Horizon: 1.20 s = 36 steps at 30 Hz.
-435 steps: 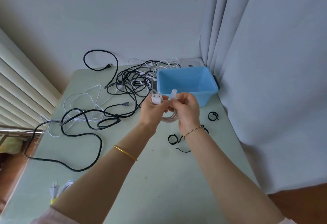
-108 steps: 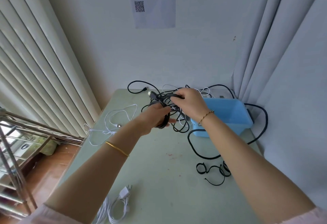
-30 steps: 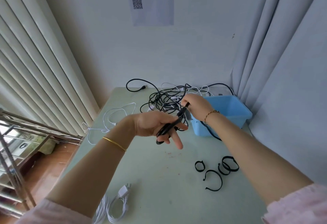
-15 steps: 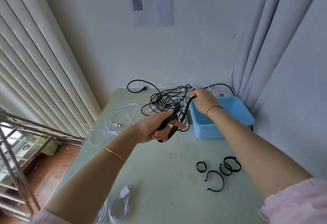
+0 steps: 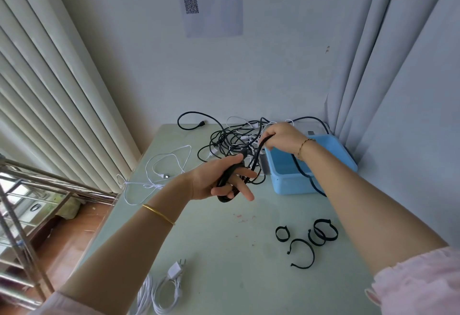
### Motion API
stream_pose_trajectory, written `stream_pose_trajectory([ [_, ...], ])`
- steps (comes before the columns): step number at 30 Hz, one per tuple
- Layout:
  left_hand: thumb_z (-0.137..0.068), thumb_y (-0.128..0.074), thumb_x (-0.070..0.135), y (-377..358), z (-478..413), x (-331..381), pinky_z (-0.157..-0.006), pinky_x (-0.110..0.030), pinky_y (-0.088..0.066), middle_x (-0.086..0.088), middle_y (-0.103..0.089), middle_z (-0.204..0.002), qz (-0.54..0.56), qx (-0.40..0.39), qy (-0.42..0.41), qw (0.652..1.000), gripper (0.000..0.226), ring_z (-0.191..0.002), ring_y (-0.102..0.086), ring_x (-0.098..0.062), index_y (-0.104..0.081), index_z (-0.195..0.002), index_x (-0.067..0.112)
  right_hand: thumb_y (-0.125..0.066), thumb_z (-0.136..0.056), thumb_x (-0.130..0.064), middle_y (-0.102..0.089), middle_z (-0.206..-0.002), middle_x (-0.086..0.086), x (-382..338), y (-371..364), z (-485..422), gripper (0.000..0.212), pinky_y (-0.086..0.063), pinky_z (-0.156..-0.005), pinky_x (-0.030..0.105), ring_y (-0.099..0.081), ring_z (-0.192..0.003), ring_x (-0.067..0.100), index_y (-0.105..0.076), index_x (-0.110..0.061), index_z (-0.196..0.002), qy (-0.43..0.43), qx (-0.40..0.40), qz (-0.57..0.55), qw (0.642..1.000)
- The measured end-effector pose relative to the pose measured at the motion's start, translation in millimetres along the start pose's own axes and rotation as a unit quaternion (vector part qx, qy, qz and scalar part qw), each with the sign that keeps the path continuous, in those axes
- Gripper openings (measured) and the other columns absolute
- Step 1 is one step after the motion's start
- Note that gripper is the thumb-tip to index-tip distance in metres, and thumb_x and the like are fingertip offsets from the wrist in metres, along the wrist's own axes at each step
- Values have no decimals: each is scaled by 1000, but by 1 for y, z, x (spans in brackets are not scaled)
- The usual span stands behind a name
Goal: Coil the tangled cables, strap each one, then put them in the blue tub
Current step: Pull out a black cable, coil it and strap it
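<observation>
A pale green worktop (image 5: 224,252) seen from above, with a light blue plastic tub (image 5: 286,185) towards its far right corner. Nearest the viewer, well short of the tub and to its left, lies a white cable with a two-pin plug (image 5: 171,280), loosely bundled. Closer to the tub, just in front of it, four black loop straps (image 5: 302,255) lie on the worktop. Left of the tub, the left hand (image 5: 216,180) is raised above the worktop; its thumb presses a thick black cable (image 5: 257,151) against partly spread fingers, with a loop hanging below them. The cable rises to the right hand (image 5: 281,137), which hovers over the tub's far left corner and pinches it with curled fingers. A further length of black cable drapes over the tub's front wall. Left of and behind the tub sits a tangle of black and white cables (image 5: 229,138). Further left, a thin white cable (image 5: 164,170) trails loose. Beyond the tub, a printed paper sheet (image 5: 211,1) hangs on the wall.
</observation>
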State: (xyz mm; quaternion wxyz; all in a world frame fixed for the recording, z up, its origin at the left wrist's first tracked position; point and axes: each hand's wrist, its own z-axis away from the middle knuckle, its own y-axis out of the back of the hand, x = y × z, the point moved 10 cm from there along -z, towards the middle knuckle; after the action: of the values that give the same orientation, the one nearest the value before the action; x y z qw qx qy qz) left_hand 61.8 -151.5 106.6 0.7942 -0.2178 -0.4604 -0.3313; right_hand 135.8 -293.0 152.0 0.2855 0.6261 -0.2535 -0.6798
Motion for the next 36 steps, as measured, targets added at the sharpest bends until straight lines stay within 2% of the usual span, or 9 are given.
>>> stream_pose_trajectory([
  [2, -102, -24, 43, 8, -2, -3, -57, -25, -41, -19, -72, -99, -22, 22, 3, 1000, 58, -27, -23, -10, -55, -122, -1, -56, -76, -2, -46, -45, -15, 0, -8, 8, 12, -28, -51, 25, -37, -58, 13, -65, 4, -82, -15, -79, -23, 996],
  [5, -102, -25, 44, 15, -4, -6, -58, -26, -40, -13, -70, -111, -30, 45, 1, 999, 55, -29, -23, -9, -57, -120, 3, -66, -83, -28, -42, -50, -12, -3, -17, 17, 21, -30, -55, 24, -36, -58, 11, -62, -12, -69, 4, -141, 11, 990],
  [8, -102, -26, 42, 9, -5, -7, -62, -26, -46, -12, -68, -117, -23, 29, 0, 999, 56, -30, -25, -10, -58, -121, 0, -64, -86, -37, -53, -64, -6, -7, -7, 10, 31, -33, -60, 19, -48, -59, -5, -68, -11, -70, 46, -56, 20, 997],
  [15, -102, -28, 39, -8, -13, -7, -84, -35, -52, -24, -64, -118, 84, -8, 14, 996, 50, -32, -35, -15, -57, -112, 0, -57, -89, -43, -60, -70, 1, -27, 10, 14, 35, -38, -61, 30, -56, -71, 21, -60, -14, -70, 69, 167, 106, 978],
  [20, -103, -23, 42, 4, -23, -13, -76, -33, -54, -23, -65, -117, 173, 54, -7, 983, 55, -36, -39, -15, -56, -113, -1, -54, -91, -39, -65, -76, 2, -66, 0, 33, 35, -43, -65, 31, -58, -75, 20, -67, -9, -80, 132, 187, 108, 967],
  [24, -101, -12, 53, 15, -24, -6, -82, -37, -45, -10, -73, -91, 229, 109, -49, 966, 66, -40, -47, -18, -55, -115, 5, -46, -95, -26, -45, -59, -3, -79, -18, 50, 36, -37, -59, 34, -47, -64, 20, -45, -15, -61, 193, 145, 105, 965],
  [28, -96, -9, 61, 20, -21, 12, -94, -35, -46, -11, -66, -103, 184, 115, -69, 974, 71, -87, -66, -27, -55, -118, 12, -42, -98, -23, -44, -75, -6, -76, -46, 67, 22, -32, -60, 30, -52, -73, 19, -57, -16, -84, 232, 88, 129, 960],
  [32, -99, -33, 49, 35, -23, 16, -47, -23, -35, 3, -54, -57, 129, 193, -84, 969, 42, -48, -48, -11, -52, -78, 18, -47, -96, -18, -51, -101, 1, -66, -53, 72, 25, -46, -73, 36, -56, -86, 23, -57, -12, -117, 230, 83, 105, 964],
  [36, -100, -39, 40, 47, -24, 25, -59, -26, -37, -5, -68, -77, 116, 227, -117, 960, 43, -63, -58, -15, -61, -76, 12, -52, -93, -9, -54, -103, -1, -40, -50, 75, 18, -45, -66, 23, -55, -78, 14, -58, -8, -109, 201, 127, 63, 969],
])
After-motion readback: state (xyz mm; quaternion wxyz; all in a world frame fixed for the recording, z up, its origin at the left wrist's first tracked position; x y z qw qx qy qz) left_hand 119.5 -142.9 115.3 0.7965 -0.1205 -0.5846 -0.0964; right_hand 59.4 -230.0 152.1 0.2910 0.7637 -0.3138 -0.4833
